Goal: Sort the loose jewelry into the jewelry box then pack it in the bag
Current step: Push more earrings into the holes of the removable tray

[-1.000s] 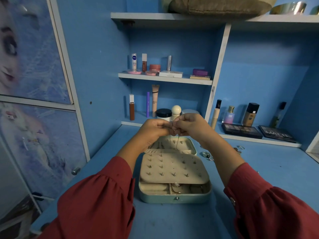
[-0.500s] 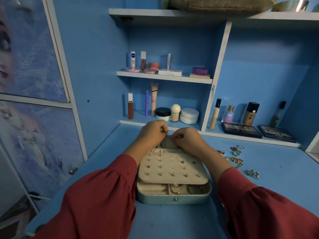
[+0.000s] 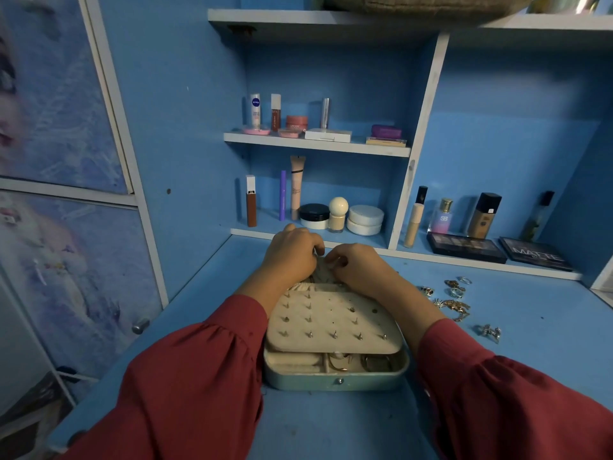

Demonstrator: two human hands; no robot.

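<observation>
The teal jewelry box (image 3: 335, 381) lies open on the blue desk, with a cream studded earring panel (image 3: 331, 323) over its tray. Rings and hoops show in the front compartments (image 3: 341, 363). My left hand (image 3: 292, 254) and my right hand (image 3: 361, 267) meet at the box's far end, over the cream lid pocket (image 3: 320, 275), fingers curled and pinching together. The thin chain they held is hidden under the fingers. Loose gold and silver jewelry (image 3: 454, 303) lies on the desk to the right of the box.
Cosmetics fill the shelves behind: jars (image 3: 365, 219), tubes, bottles (image 3: 482, 215) and two dark palettes (image 3: 466, 247). A grey-brown fabric item (image 3: 421, 3) sits on the top shelf. A cupboard door with a knob (image 3: 141, 325) stands to the left.
Both hands have dropped from mid-air, where a thin chain hung from them, down onto the far end of the box. The loose jewelry on the right came into view.
</observation>
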